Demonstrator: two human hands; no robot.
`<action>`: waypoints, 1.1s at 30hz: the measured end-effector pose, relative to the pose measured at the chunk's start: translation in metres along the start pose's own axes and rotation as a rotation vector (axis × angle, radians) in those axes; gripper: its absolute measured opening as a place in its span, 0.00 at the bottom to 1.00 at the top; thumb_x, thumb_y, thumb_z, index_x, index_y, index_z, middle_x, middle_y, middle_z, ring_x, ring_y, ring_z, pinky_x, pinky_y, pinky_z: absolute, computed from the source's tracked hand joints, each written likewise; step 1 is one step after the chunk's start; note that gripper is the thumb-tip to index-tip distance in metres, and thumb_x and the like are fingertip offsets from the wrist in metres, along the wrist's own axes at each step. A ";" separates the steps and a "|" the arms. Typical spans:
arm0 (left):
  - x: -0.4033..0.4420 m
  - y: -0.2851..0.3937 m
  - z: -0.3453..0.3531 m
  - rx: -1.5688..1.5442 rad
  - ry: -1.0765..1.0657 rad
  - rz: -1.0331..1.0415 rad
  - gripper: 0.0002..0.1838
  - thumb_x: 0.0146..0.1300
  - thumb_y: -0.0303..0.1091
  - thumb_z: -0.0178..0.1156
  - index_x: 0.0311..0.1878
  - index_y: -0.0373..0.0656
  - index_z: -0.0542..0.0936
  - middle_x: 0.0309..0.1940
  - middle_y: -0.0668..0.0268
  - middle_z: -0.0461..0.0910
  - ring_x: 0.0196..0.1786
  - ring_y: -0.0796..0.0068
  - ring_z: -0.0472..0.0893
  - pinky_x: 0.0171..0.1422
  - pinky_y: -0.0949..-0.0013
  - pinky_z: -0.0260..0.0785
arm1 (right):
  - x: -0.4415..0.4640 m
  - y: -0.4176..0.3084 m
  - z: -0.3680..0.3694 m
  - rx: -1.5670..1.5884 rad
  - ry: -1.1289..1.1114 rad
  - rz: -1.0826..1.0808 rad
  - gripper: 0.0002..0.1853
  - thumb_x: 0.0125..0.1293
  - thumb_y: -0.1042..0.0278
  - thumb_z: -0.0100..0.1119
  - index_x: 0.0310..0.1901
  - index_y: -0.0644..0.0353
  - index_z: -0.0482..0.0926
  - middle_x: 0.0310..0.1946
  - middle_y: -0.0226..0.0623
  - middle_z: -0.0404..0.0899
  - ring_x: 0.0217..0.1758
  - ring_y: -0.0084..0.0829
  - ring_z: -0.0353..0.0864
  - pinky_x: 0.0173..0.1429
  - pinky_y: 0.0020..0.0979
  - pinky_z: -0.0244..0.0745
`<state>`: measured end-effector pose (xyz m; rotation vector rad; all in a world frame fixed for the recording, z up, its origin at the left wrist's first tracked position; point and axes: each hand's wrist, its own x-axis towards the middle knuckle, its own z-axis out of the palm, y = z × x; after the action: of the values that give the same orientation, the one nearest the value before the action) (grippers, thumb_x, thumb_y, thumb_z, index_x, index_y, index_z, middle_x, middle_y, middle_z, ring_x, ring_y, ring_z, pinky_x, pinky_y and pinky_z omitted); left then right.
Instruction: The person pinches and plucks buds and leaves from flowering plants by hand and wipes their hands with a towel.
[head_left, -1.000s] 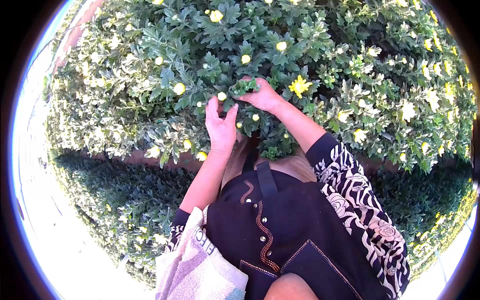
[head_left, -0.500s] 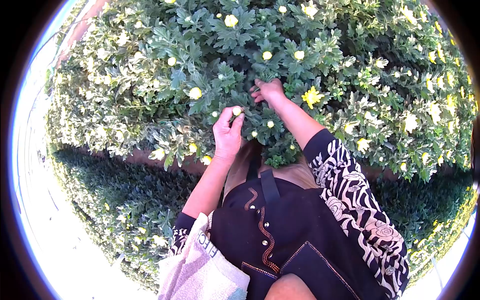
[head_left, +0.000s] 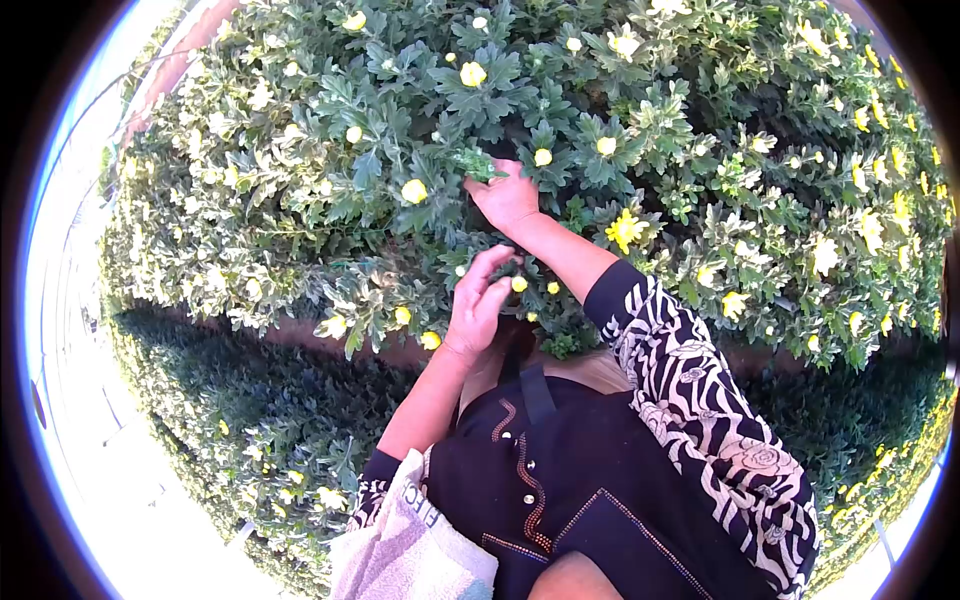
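Observation:
Chrysanthemum plants with yellow blooms and buds fill the space before me. My right hand (head_left: 508, 198) reaches into the foliage, its fingers closed at a light green leafy shoot (head_left: 472, 162); leaves partly hide the fingertips. Lower and nearer my body, my left hand (head_left: 480, 303) has its thumb and fingers curved but apart, with nothing visibly held. Just beside its thumb is a small yellow bud (head_left: 519, 284). A round yellow flower (head_left: 414, 191) stands left of my right hand, and a fully opened yellow bloom (head_left: 626, 230) is to the right of my right forearm.
Another planted row (head_left: 270, 400) runs behind me, past a shaded strip of soil (head_left: 300, 335). A light towel (head_left: 415, 545) hangs by my left arm. Dense flowering plants (head_left: 790, 200) continue to the right.
My left hand has let go of a pale bud and moved down and right, its fingers parting. My right hand has shifted slightly left, and a light green shoot now shows at its fingers.

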<state>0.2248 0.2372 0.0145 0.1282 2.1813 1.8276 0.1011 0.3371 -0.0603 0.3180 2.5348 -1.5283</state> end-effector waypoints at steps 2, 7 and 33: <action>0.008 -0.004 -0.013 -0.104 0.075 -0.041 0.22 0.71 0.37 0.47 0.63 0.33 0.70 0.50 0.57 0.81 0.54 0.66 0.78 0.65 0.66 0.65 | 0.007 0.013 -0.005 -0.077 -0.041 -0.003 0.26 0.59 0.48 0.63 0.54 0.56 0.81 0.54 0.51 0.79 0.53 0.51 0.81 0.61 0.42 0.75; 0.039 -0.010 -0.020 0.232 0.488 -0.017 0.23 0.74 0.31 0.48 0.68 0.32 0.62 0.56 0.51 0.75 0.52 0.65 0.78 0.61 0.64 0.69 | 0.018 0.016 -0.017 0.397 -0.340 -0.020 0.32 0.53 0.55 0.69 0.53 0.72 0.76 0.55 0.55 0.78 0.60 0.44 0.78 0.66 0.39 0.70; 0.096 -0.005 -0.039 -0.034 0.106 0.014 0.12 0.65 0.19 0.61 0.51 0.38 0.77 0.44 0.72 0.81 0.46 0.82 0.77 0.56 0.74 0.69 | -0.022 0.022 -0.035 -0.096 -0.251 -0.187 0.16 0.66 0.55 0.54 0.50 0.54 0.79 0.45 0.47 0.83 0.50 0.49 0.82 0.54 0.50 0.75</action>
<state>0.1234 0.2235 -0.0007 0.0408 2.2238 1.9189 0.1270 0.3764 -0.0573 -0.1201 2.4824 -1.3981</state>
